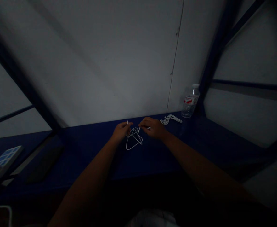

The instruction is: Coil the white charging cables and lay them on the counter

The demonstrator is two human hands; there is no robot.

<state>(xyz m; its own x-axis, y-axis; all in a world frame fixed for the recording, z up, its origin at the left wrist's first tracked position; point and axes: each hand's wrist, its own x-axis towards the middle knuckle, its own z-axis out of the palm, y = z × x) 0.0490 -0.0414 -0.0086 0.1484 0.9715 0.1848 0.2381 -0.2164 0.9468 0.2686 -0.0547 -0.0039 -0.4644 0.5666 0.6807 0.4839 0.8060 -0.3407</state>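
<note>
A thin white cable lies in loose loops on the dark blue table, in front of a grey wall. My left hand is closed on one end of the cable, and a short white tip sticks up above its fingers. My right hand is closed in a pinch on another part of the same cable, just right of the loops. Both hands rest on the table, a few centimetres apart. The scene is dim.
A bundle of more white cables lies at the back, right of my right hand. A clear plastic water bottle with a red label stands in the corner. A blue and white box sits at the far left. Dark blue frame bars rise on both sides.
</note>
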